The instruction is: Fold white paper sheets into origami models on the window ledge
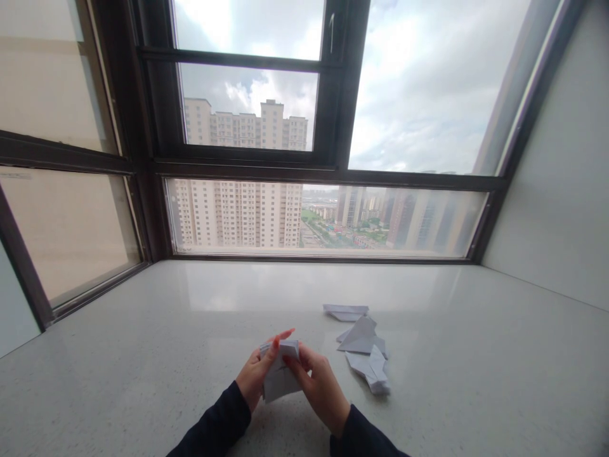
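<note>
Nearest the camera, two dark sleeves are coming in from the bottom edge. The left hand [254, 374] is gripping the left side of a half-folded white paper piece [280, 374], one finger stretching up over its top edge. The right hand [320, 386] is pinching the same piece from the right, fingertips pressing near the top fold. The piece is being held between both hands just above the pale stone counter [143, 355], not lying on it.

Progress, judging by shape: this piece is looking thick and multi-layered, so several folds seem to be in, but it is not yet matching the pieces beside it.

Just right of the hands, three folded paper shapes [364, 339] are lying on the counter, apparently finished: one flat piece farthest back, one peaked, one nearest the right wrist.

Beyond, the dark-framed window [247, 168] is showing high-rise blocks [238, 212] under cloudy sky.
</note>
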`<state>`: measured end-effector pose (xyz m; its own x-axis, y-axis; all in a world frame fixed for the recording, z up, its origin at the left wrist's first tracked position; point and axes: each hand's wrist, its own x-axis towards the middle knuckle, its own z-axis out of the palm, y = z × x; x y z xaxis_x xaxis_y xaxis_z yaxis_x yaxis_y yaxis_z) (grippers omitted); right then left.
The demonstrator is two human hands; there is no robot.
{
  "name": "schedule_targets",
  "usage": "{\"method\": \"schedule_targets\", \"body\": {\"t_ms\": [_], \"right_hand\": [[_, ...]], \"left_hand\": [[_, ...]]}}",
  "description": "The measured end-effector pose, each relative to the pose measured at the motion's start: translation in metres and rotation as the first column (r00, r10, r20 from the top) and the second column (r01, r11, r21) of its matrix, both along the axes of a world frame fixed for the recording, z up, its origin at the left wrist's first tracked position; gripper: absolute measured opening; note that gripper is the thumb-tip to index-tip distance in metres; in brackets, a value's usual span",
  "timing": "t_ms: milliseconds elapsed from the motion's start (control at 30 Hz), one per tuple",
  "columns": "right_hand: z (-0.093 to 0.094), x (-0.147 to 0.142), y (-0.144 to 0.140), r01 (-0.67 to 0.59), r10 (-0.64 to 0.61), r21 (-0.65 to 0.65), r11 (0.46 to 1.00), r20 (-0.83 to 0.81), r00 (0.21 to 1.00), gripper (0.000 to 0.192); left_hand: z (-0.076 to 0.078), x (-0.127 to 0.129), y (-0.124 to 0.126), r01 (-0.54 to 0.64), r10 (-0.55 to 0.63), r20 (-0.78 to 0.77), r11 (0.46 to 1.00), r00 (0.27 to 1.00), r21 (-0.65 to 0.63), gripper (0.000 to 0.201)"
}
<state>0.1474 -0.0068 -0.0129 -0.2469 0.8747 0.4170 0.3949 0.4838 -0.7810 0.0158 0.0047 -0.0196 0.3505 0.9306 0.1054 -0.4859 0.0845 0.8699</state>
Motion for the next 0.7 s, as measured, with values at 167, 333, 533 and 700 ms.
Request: {"method": "schedule_targets", "body": {"t_ms": [167,333,533,700], "right_hand": [[0.004,0.0,-0.002,0.009,-0.012,0.068,0.998,0.05,0.999,0.028],[0.006,0.004,0.002,-0.001,-0.011,0.161,0.987,0.073,0.997,0.023],[-0.001,0.003,0.004,0.054,-0.064,0.139,0.989,0.064,0.996,0.029],[-0.002,0.002,0.006,0.04,-0.04,-0.009,0.999,0.016,0.999,0.023]], "left_hand": [[0.006,0.0,-0.002,0.024,-0.023,-0.028,0.998,0.999,0.055,0.052],[0.014,-0.003,-0.008,-0.064,0.123,-0.285,0.976,0.951,0.209,0.055],[0.016,-0.007,-0.011,-0.126,0.389,-0.462,0.856,0.797,0.502,0.047],[0.004,-0.005,0.0,-0.07,0.329,-0.475,0.873,0.816,0.483,0.051]]}}
